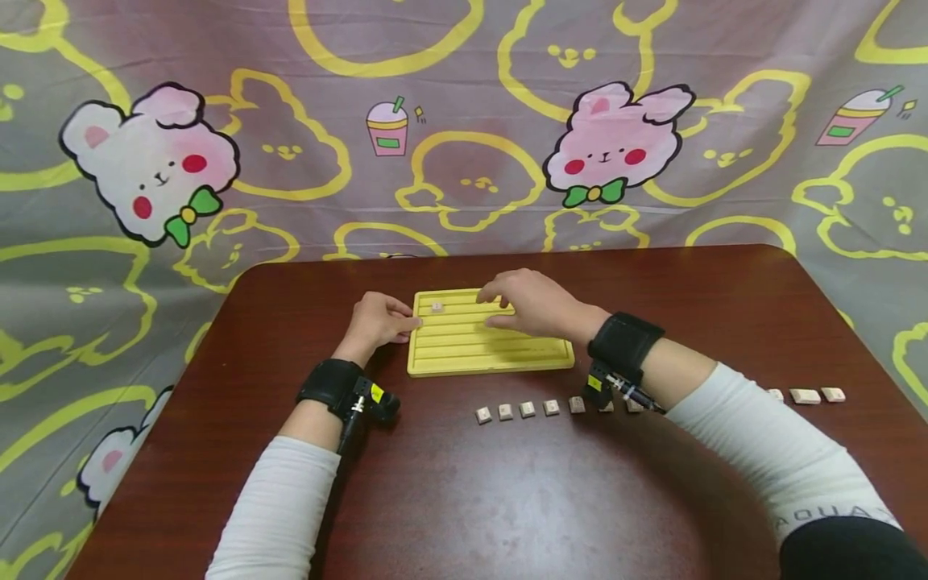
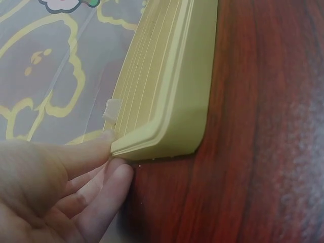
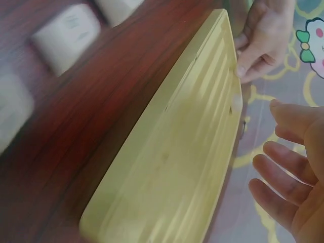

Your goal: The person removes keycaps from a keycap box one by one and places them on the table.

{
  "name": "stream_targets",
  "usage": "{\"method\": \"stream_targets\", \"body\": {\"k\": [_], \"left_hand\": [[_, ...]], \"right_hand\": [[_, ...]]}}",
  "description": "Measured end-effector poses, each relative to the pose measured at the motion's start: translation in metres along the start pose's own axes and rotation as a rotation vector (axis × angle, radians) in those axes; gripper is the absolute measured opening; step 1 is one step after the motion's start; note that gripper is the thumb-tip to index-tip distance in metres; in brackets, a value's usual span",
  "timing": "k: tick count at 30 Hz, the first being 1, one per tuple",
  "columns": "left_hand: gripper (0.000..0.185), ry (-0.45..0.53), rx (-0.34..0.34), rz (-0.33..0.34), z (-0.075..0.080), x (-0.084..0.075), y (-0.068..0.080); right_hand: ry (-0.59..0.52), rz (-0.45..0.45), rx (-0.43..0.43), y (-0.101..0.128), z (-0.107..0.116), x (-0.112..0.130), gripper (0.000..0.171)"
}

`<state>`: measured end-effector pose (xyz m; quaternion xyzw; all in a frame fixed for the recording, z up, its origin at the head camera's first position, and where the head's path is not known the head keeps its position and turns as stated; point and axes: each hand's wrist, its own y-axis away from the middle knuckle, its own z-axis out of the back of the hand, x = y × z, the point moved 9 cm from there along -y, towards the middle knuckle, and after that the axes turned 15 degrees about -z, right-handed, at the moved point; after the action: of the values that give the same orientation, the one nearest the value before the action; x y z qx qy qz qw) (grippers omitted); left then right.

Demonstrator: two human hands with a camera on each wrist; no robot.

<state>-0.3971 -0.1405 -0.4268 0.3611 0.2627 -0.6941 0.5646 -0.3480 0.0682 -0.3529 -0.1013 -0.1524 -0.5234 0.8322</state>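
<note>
A yellow grooved tray [image 1: 489, 354] lies flat on the dark wooden table [image 1: 464, 499]. One small pale tile [image 1: 437, 307] sits in its top groove near the left end, and shows white in the left wrist view [image 2: 111, 110]. My left hand [image 1: 380, 320] rests at the tray's left edge, thumb and fingertips [image 2: 119, 174] touching the tray's corner [image 2: 177, 101]. My right hand [image 1: 529, 304] hovers over the tray's upper right part, fingers loosely spread, palm [image 3: 298, 202] empty above the tray [image 3: 177, 167].
A row of several small pale tiles [image 1: 527, 409] lies on the table in front of the tray, partly hidden by my right wrist, with more tiles [image 1: 805, 395] at the right. A cartoon-print cloth [image 1: 464, 121] hangs behind the table.
</note>
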Motion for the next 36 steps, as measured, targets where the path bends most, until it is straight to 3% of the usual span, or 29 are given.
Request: {"method": "stream_targets", "body": {"k": [5,14,25,36], "left_hand": [[0.031,-0.001,0.000,0.007,0.000,0.001,0.000],[0.031,-0.010,-0.008,0.018,0.001,0.004,0.001],[0.030,0.003,-0.024,0.008,0.001,0.002,0.002],[0.029,0.001,-0.033,-0.005,0.002,0.002,0.002]], "right_hand": [[-0.025,-0.025,0.016,-0.021,-0.017,0.012,0.036],[0.043,-0.066,0.003,-0.045,-0.039,0.031,0.033],[0.068,-0.054,-0.044,-0.058,-0.048,0.034,0.029],[0.118,-0.021,-0.006,-0.067,-0.060,0.041,0.032]]}}
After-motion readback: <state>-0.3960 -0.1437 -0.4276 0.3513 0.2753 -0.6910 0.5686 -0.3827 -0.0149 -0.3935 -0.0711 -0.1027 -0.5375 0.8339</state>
